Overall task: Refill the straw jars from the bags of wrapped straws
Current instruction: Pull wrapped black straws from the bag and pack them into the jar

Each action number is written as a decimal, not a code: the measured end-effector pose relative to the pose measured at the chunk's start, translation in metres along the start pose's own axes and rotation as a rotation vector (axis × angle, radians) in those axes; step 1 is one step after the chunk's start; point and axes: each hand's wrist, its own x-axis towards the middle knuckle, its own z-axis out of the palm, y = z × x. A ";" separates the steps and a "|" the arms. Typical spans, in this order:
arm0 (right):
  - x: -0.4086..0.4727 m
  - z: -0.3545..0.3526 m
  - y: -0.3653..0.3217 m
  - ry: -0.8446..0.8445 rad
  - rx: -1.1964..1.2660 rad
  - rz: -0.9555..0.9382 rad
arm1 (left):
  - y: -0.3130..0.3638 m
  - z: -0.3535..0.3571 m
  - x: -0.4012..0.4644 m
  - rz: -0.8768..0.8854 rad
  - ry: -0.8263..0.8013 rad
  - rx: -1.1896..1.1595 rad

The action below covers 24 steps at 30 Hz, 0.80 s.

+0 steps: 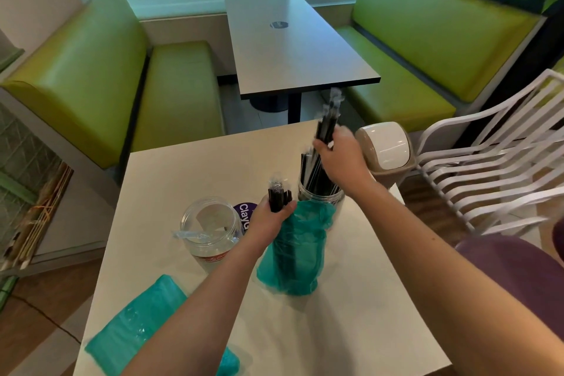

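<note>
A teal bag of wrapped straws (291,256) stands upright mid-table. My left hand (270,218) grips its top together with the black straw ends (278,197) that stick out. Behind the bag stands a clear jar (320,197) filled with black wrapped straws. My right hand (341,159) holds a bunch of black straws (328,123) above that jar, tilted and blurred. A second clear jar (210,230) stands to the left, nearly empty, with one pale wrapped straw lying across its mouth. Another teal bag (137,327) lies flat at the near left.
A beige swing-lid bin (386,149) stands at the table's far right corner. A white slatted chair (494,168) is to the right. A purple round sticker (244,212) shows on the white table (189,168). Green booth seats and a grey table (293,46) lie beyond.
</note>
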 end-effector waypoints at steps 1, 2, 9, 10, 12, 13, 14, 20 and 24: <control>-0.002 0.007 0.006 -0.041 -0.034 0.024 | -0.001 0.000 0.000 0.002 0.003 0.000; -0.005 0.013 0.011 -0.080 -0.063 0.042 | -0.001 0.000 -0.001 0.006 0.006 0.002; -0.009 0.030 0.021 -0.147 -0.084 0.118 | -0.001 -0.002 -0.001 0.003 0.011 -0.012; -0.007 0.029 0.017 -0.107 -0.047 0.106 | -0.001 -0.003 -0.001 0.001 0.015 -0.011; -0.002 0.027 0.007 -0.008 0.029 0.063 | -0.001 -0.003 0.000 -0.005 0.021 -0.004; 0.000 0.026 0.003 0.031 0.077 0.042 | -0.001 -0.004 0.000 -0.009 0.020 -0.006; 0.001 0.025 0.000 0.061 0.113 0.012 | -0.001 -0.004 0.000 -0.011 0.018 -0.011; -0.006 0.038 0.012 0.005 -0.059 -0.028 | 0.000 -0.004 0.001 -0.003 0.022 -0.018; -0.013 0.045 0.021 -0.069 -0.185 -0.027 | 0.000 -0.006 0.000 -0.006 0.018 -0.039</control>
